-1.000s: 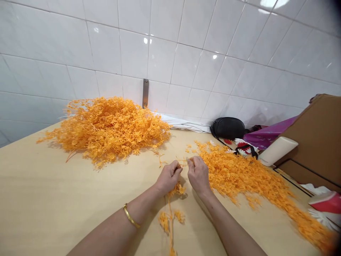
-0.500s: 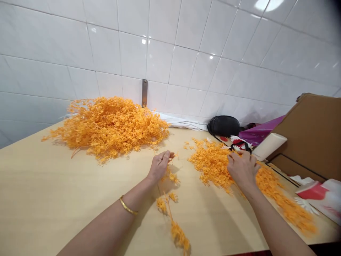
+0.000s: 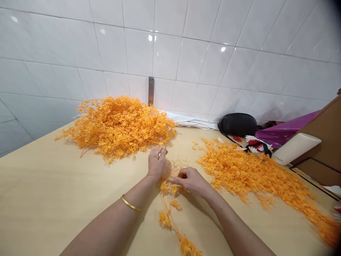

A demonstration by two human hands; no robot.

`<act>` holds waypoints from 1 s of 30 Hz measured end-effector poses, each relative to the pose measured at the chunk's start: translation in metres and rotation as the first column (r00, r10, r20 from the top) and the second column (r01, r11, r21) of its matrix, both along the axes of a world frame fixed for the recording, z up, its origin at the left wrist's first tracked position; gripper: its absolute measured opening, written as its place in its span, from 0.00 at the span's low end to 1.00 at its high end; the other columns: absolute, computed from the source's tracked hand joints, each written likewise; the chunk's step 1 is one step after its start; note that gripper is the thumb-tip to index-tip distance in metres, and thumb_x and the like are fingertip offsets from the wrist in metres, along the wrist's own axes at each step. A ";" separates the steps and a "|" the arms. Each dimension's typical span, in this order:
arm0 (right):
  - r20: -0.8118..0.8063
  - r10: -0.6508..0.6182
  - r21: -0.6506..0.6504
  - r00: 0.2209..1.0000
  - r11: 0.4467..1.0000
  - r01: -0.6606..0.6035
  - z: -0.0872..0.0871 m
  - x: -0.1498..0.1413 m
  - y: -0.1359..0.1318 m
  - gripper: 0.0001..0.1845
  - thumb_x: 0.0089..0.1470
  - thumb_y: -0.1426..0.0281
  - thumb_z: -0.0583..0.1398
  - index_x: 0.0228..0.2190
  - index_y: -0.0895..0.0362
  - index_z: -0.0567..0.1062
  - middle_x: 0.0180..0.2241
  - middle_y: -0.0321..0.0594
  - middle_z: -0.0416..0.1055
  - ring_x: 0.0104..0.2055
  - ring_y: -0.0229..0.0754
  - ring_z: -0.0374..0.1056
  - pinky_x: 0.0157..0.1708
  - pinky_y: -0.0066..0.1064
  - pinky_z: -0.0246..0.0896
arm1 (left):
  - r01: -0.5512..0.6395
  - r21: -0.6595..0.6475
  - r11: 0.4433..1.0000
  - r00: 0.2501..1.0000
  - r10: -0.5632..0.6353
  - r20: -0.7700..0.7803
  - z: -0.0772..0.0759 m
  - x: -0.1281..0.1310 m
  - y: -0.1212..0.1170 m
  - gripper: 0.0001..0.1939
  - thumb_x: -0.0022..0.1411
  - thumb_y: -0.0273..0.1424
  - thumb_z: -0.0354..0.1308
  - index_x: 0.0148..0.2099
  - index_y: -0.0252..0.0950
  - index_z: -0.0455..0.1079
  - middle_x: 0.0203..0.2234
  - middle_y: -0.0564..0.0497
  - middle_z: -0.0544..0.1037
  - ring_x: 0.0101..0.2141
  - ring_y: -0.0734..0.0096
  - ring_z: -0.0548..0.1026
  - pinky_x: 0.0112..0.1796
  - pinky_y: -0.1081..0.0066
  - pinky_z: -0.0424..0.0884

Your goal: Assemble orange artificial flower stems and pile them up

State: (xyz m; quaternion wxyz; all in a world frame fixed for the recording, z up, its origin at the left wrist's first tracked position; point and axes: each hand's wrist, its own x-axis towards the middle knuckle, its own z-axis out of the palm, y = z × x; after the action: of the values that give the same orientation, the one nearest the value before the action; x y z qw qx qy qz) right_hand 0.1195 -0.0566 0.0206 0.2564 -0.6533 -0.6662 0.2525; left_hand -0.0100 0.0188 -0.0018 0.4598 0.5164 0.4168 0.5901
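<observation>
My left hand (image 3: 157,164) stands on its edge mid-table, with its fingertips drawn together around a thin orange strand. A gold bangle (image 3: 130,203) circles that wrist. My right hand (image 3: 190,180) is close beside it, its fingers pinched on a long orange sprig (image 3: 167,209) that trails towards me across the table. Behind my left hand lies a large heap of orange sprigs (image 3: 119,128). To the right, a looser spread of orange sprigs (image 3: 250,174) runs towards the table's right end. The sprigs look like dried or artificial foliage.
The pale wooden table (image 3: 53,192) meets a white tile wall (image 3: 165,53) with a metal bracket (image 3: 151,91). Along the back are a white cloth (image 3: 191,122), a black bag (image 3: 237,125), a patterned red-and-white item (image 3: 253,144), purple plastic (image 3: 287,128), and a cream cushion (image 3: 297,148).
My right hand has moved left from the right-hand spread to the sprig beside my left hand. My left hand has barely moved. The view has shifted slightly.
</observation>
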 end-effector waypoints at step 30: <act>-0.777 0.039 0.087 0.629 0.995 0.045 -0.016 0.021 0.034 0.19 0.41 0.59 0.61 0.35 0.56 0.68 0.29 0.37 0.66 0.29 0.36 0.62 0.26 0.25 0.56 | 0.360 -0.087 0.929 0.930 -0.351 0.108 -0.003 0.019 -0.008 0.08 0.45 0.30 0.60 0.26 0.35 0.63 0.12 0.57 0.65 0.17 0.79 0.63 0.22 0.75 0.57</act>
State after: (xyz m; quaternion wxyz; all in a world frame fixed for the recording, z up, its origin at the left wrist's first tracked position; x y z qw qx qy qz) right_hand 0.1404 -0.0224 0.0047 0.5503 -0.4685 -0.5011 0.4759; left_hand 0.0092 0.0104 -0.0052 0.6042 0.5311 0.3256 0.4968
